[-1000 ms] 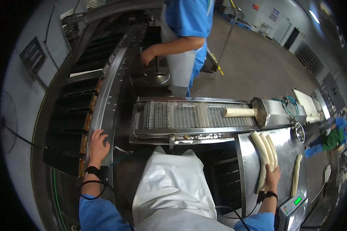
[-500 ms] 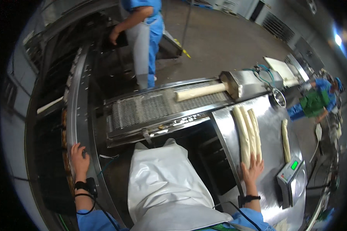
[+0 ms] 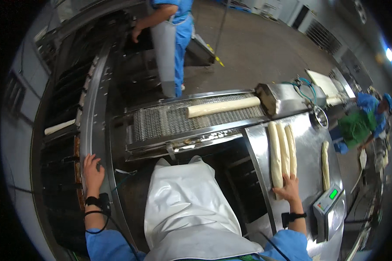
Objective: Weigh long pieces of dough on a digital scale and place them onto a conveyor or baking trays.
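My right hand (image 3: 287,188) touches the near ends of three long, smooth cream-coloured logs (image 3: 281,150) lying side by side on the steel table (image 3: 309,161). Its thumb reaches left across the left log, and the fingers are spread over the ends of the others. My left hand (image 3: 93,172) rests on a metal rail (image 3: 89,126) at the left, fingers stretched forward. A small dark thing (image 3: 99,166) by its thumb is too unclear to name. Another cream-coloured log (image 3: 224,107) lies on the wire-mesh conveyor (image 3: 161,123) ahead.
A thinner log (image 3: 325,165) and a digital scale (image 3: 328,202) are on the table's right side. A steel machine (image 3: 287,99) stands at the conveyor's right end, beside a metal bowl (image 3: 319,117). One person (image 3: 183,43) stands beyond the conveyor, another (image 3: 357,122) at far right.
The conveyor log has moved left, and its right end now shows beside the machine. My right thumb has spread outward at the logs' near ends. My left hand has slid slightly forward.
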`<state>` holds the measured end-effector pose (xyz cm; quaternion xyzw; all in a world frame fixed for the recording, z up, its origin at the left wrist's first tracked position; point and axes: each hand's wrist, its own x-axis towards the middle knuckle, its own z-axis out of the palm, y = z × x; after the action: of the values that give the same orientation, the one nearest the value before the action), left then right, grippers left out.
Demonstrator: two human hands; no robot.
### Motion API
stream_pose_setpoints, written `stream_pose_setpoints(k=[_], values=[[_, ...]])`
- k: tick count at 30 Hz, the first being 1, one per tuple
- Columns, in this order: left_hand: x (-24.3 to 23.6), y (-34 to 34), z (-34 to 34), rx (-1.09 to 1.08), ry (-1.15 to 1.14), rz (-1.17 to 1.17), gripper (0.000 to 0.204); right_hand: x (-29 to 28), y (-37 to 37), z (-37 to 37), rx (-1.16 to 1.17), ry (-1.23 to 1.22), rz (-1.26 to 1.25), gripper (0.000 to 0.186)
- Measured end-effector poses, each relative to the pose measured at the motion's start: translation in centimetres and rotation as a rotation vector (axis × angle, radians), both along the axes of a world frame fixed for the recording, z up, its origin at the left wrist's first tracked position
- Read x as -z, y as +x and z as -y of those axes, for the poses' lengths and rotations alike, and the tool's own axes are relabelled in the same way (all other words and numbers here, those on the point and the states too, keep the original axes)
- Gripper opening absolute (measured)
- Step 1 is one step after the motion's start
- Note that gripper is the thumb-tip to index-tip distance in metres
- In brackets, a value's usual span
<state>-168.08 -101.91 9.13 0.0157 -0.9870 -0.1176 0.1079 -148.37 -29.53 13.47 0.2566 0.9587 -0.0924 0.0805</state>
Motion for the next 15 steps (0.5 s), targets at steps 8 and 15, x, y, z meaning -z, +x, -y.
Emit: stream_pose_setpoints(k=[8, 15], values=[[-0.9, -0.4, -0.4, -0.026, 0.077, 0.013, 0.028, 2.3, -2.2, 0.3, 0.145, -0.292, -0.103, 0.047], [-1.2, -0.7, -0.4, -0.038, 0.125, 0.023, 0.029, -7.7, -17.3, 9.0, 0.03, -1.09, -0.283, 0.048]])
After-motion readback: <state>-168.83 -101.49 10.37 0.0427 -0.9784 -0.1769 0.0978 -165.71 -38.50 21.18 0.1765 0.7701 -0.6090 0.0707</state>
